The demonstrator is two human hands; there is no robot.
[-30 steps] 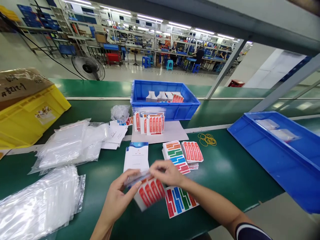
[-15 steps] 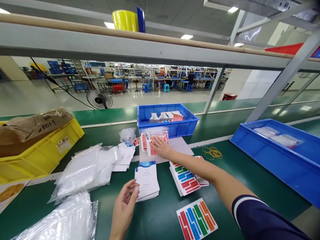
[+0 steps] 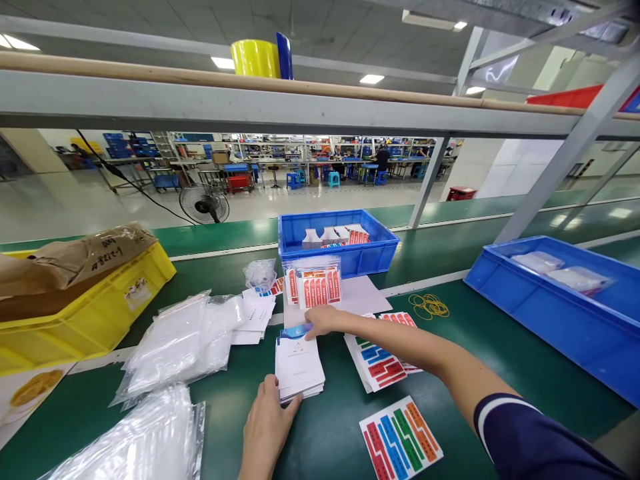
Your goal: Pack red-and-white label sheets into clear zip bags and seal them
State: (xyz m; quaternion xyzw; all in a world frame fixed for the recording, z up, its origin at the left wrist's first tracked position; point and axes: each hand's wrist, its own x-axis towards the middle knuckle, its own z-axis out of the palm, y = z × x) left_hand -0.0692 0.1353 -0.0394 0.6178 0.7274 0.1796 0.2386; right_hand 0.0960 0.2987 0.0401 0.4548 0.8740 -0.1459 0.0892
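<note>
A stack of white booklets (image 3: 299,365) with blue-topped covers lies in front of me. At its upper right corner my right hand (image 3: 320,321) has its fingers closed on the top booklet's edge; the fingertips are partly hidden. My left hand (image 3: 270,423) is at the stack's lower left corner, thumb and fingers apart and touching its edges. Just beyond, clear bags with red-and-white label sheets (image 3: 320,287) rest on a pale sheet (image 3: 365,293) and lean toward the blue bin (image 3: 340,257). Right of the booklets are piled coloured label sheets (image 3: 377,363).
A single coloured sheet (image 3: 401,438) lies near the front. Clear plastic bags (image 3: 170,340) and a yellow bin (image 3: 100,327) occupy the left. Yellow rubber bands (image 3: 429,307) and another blue bin (image 3: 550,300) are at right. A shelf beam (image 3: 300,100) crosses above.
My right hand has come back from the bagged label sheets to the booklets' top edge. My left hand has moved down and right to the stack's lower corner.
</note>
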